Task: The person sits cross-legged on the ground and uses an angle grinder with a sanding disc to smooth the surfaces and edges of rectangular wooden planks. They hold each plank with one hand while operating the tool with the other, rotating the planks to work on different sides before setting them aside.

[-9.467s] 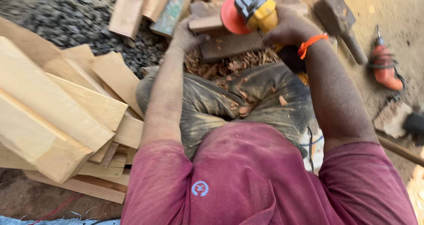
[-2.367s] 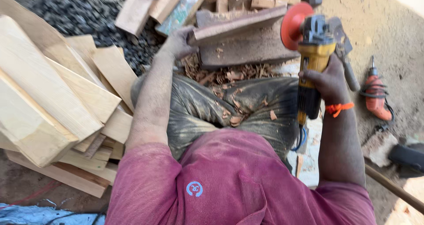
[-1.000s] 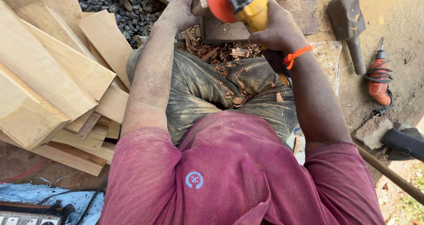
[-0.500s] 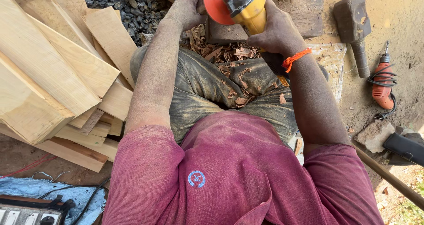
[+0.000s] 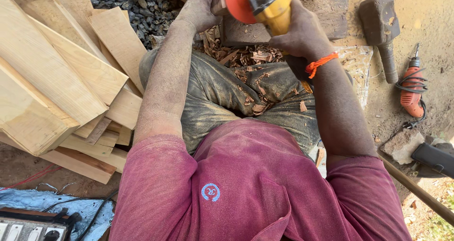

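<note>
Two hands: both are busy at the top edge of the view, beyond the person's knees.
Shirt: a maroon short-sleeved shirt [image 5: 246,189] with a small round pale emblem fills the near foreground.
Trousers: dusty grey-green work trousers [image 5: 236,99] cover the lap, strewn with curled brown wood shavings [image 5: 246,56].
Right hand: the right hand [image 5: 302,30], an orange cord band [image 5: 320,63] at its wrist, has its grip wrapped fully round the body of a yellow angle grinder with an orange-red sanding disc [image 5: 257,4].
Left hand: the left hand [image 5: 201,9] has its grip closed on the end of a small pale wooden piece [image 5: 218,5], which lies just beside the disc; whether the two touch cannot be told.
Block: a dark weathered wooden block [image 5: 326,18] lies behind the grinder, past the shavings.
Left side: a stack of pale sawn wooden planks [image 5: 56,80] leans near the left arm, with dark grey gravel [image 5: 142,9] beyond it.
Near left corner: a blue sheet [image 5: 42,201] and part of a grey switch box [image 5: 28,229] with black cables.
Right side: a heavy dark wooden mallet [image 5: 380,30] rests on sandy ground [image 5: 425,14], and an orange electric drill with a coiled black cord [image 5: 411,87] lies further right.
Lower right: a flat stone [image 5: 402,146], a black tool [image 5: 432,158] and a long wooden handle [image 5: 416,189].
</note>
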